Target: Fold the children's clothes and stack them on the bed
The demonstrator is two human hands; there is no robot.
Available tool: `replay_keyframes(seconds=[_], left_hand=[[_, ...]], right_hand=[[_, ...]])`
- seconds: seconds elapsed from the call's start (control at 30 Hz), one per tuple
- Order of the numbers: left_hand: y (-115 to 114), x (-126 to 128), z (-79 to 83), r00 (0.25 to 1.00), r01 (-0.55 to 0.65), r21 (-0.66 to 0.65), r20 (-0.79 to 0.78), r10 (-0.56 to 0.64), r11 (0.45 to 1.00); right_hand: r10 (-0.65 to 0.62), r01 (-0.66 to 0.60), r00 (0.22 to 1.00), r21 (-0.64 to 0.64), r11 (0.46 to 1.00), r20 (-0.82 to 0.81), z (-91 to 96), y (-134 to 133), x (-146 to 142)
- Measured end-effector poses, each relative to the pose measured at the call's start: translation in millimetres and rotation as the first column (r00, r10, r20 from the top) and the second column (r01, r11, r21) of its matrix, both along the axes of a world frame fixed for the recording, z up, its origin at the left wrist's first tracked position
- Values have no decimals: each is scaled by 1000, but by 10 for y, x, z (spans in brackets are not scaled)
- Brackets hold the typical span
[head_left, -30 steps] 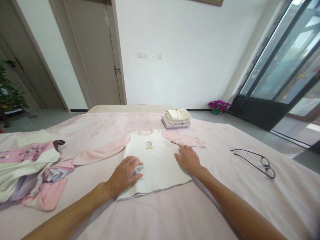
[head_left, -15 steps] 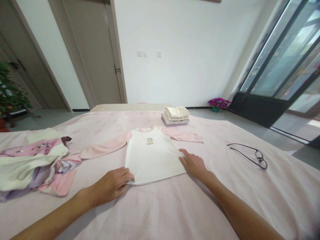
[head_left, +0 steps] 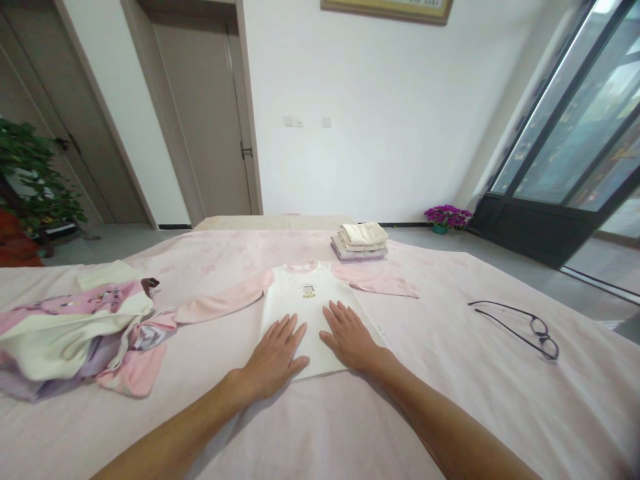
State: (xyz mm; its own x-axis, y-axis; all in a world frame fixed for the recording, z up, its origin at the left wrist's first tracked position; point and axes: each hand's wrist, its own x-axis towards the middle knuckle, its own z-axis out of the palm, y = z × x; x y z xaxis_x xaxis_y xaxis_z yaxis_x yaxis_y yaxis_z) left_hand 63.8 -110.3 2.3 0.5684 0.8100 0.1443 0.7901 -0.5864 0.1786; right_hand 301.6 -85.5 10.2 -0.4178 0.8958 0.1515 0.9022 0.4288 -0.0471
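A small white long-sleeved shirt (head_left: 310, 327) with pink sleeves lies spread face up, a little print on its chest. On the left side of its lower body my left hand (head_left: 277, 353) rests flat, fingers stretched and thumb apart. My right hand (head_left: 353, 337) presses flat on the other side, its fingers also extended. Part of the shirt's lower body is hidden beneath both hands. The left sleeve in view reaches out towards a heap of rumpled clothes (head_left: 55, 340); the other points right. Beyond the collar sits a stack of folded clothes (head_left: 361, 241).
Everything lies on a pale pink cloth (head_left: 320, 440) covering a broad surface. Black-framed glasses (head_left: 540, 337) lie to the right with their temples open. A potted plant with purple flowers (head_left: 447, 217) stands on the floor by the glass door, and a leafy green plant (head_left: 37, 180) stands at left.
Both hands have left the shirt's lower side edges and moved inward onto its front, fingers now spread flat. The view has tilted up slightly.
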Motion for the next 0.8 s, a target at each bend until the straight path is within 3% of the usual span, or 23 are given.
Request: replay_keyframes(seconds=[0.1,0.2,0.37,0.57,0.8], left_hand=[[-117,-147,17,999,40,-46,-24,-41,998],[-248,-303,125,994,90,-106,-48,-95,990],[-327,-504,260,979,203,-163,63,-195,966],[-273,-421,294,910,36,-141,414,25,989],[-308,-385,268,896,49,-103,443,2,993]], right_hand=[[-62,63,997,-8,998,38,-58,45,231],[-130,132,990,-15,991,60,49,91,385],[-215,216,974,7,976,71,338,159,198],[21,-21,998,-1,1000,-65,376,319,-513],[275,-290,951,-91,953,-144,161,634,-1164]])
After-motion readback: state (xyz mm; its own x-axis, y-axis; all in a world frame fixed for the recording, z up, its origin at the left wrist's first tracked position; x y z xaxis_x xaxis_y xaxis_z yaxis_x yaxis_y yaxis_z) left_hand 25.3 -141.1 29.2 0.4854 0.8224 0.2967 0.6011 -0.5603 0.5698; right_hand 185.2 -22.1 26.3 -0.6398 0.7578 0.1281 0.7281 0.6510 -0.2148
